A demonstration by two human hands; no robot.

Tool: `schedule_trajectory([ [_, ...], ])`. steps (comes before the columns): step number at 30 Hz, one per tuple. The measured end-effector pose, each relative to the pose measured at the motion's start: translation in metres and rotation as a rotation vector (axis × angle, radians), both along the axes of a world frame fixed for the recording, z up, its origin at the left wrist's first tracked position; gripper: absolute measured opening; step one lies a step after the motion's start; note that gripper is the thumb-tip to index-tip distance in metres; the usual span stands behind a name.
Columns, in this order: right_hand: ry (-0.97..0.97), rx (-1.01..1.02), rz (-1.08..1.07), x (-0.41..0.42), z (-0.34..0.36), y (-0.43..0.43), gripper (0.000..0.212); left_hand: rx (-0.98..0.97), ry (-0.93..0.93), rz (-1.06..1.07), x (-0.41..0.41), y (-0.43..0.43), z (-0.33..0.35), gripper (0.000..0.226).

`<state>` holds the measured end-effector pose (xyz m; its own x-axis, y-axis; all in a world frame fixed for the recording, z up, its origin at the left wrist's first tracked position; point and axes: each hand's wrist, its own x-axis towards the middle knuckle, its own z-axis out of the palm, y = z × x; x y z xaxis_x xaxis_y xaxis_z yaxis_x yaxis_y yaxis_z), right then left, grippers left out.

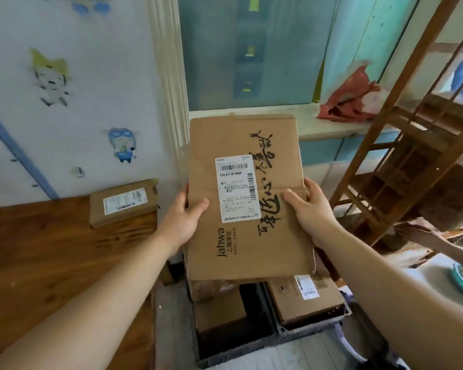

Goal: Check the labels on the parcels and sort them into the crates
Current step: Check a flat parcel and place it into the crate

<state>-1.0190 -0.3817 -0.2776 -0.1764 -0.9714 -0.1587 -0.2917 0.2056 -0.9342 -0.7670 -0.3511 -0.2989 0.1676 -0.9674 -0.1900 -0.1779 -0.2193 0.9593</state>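
Window (251, 49) behind parcel (273, 249). Gripped at left edge by left hand (182, 220), at right edge by right hand (313, 212). Label (237, 188) on parcel face. Crates (309, 326) below parcel, boxes (305, 303) inside.

Your left hand (183, 222) and right hand (309, 209) grip the side edges of a cardboard parcel (273, 252), thumbs on its face, its white label (237, 188) turned toward you. Below it, dark crates (267, 305) hold more boxes (302, 303). A smaller parcel (123, 202) lies on the wooden table (51, 263) to your left.
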Motion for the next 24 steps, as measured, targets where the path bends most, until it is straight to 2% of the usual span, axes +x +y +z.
schedule_trajectory([
  [11,0.092,0.145,0.391,-0.04,-0.056,-0.048,0.068,0.142,0.082,0.334,-0.073,0.035,-0.064,0.062],
  [16,0.089,0.219,0.435,-0.049,-0.09,-0.04,0.068,0.223,0.092,0.399,-0.089,0.051,-0.09,0.065],
  [24,0.116,0.303,0.409,-0.05,-0.139,-0.004,0.07,0.329,0.035,0.39,-0.09,0.081,-0.134,0.064],
])
